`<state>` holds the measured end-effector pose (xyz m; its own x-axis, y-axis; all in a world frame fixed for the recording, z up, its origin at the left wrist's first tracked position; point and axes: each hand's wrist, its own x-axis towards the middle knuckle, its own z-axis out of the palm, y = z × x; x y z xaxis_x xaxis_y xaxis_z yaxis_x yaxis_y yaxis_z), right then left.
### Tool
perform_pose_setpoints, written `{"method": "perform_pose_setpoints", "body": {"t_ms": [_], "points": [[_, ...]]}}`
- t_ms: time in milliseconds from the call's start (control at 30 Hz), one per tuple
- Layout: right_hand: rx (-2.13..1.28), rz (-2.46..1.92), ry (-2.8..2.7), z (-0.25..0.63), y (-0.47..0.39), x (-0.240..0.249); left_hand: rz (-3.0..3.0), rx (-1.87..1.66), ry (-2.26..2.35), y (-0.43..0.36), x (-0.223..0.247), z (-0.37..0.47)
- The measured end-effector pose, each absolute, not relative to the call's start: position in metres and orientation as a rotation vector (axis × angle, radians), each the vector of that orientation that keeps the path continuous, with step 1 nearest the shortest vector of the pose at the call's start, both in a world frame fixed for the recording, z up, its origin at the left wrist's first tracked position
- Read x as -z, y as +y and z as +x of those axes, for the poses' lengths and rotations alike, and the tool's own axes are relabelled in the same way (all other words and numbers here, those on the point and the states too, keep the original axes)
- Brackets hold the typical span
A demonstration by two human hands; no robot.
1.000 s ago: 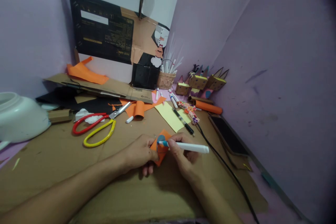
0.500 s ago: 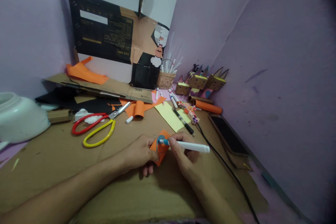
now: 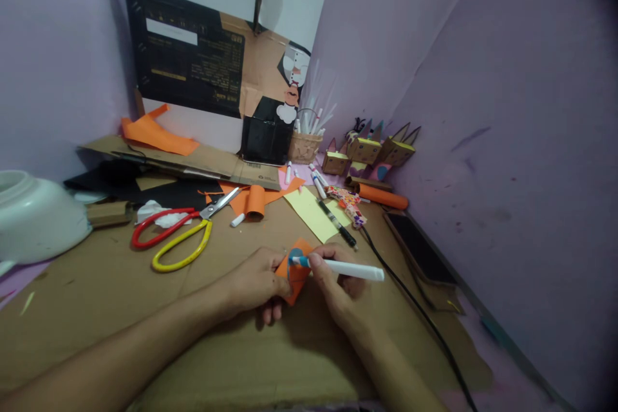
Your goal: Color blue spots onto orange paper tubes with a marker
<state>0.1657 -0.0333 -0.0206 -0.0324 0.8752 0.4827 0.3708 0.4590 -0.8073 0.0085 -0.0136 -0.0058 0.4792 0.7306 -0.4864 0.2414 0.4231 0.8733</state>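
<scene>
My left hand (image 3: 261, 280) grips a small piece of orange paper (image 3: 300, 283) by its left edge, just above the cardboard work surface. A blue rounded shape is coloured near the top of the paper. In my right hand (image 3: 340, 280) is a white marker (image 3: 357, 269) with a blue tip end, held between thumb and fingers. Its tip rests on the blue patch or just over it. Beyond my hands lie a yellow sheet (image 3: 309, 212) and a black pen (image 3: 338, 224).
Scissors (image 3: 186, 232) with red and yellow handles lie at left, near a white bowl-like vessel (image 3: 43, 219). An orange paper roll (image 3: 255, 203) stands behind. At right are a patterned glue gun (image 3: 348, 203), its black cord (image 3: 415, 306) and a phone (image 3: 420, 248). A marker basket (image 3: 306, 147) stands at the back.
The marker has shifted very slightly to the left in my right hand, its tip still at the blue shape. My left hand and the orange paper have hardly moved.
</scene>
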Motion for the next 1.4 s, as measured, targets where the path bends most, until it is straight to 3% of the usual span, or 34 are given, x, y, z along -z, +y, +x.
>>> {"method": "perform_pose_setpoints", "body": {"t_ms": [933, 1400], "points": [[-0.731, -1.181, -1.435, 0.1587, -0.0381, 0.0176, 1.132, -0.399, 1.042, -0.0135, 0.0055, 0.0079], [-0.637, -1.154, -1.504, 0.1642, -0.0317, 0.0251, 1.111, -0.43, 1.023, -0.0136, 0.0037, 0.008]]}}
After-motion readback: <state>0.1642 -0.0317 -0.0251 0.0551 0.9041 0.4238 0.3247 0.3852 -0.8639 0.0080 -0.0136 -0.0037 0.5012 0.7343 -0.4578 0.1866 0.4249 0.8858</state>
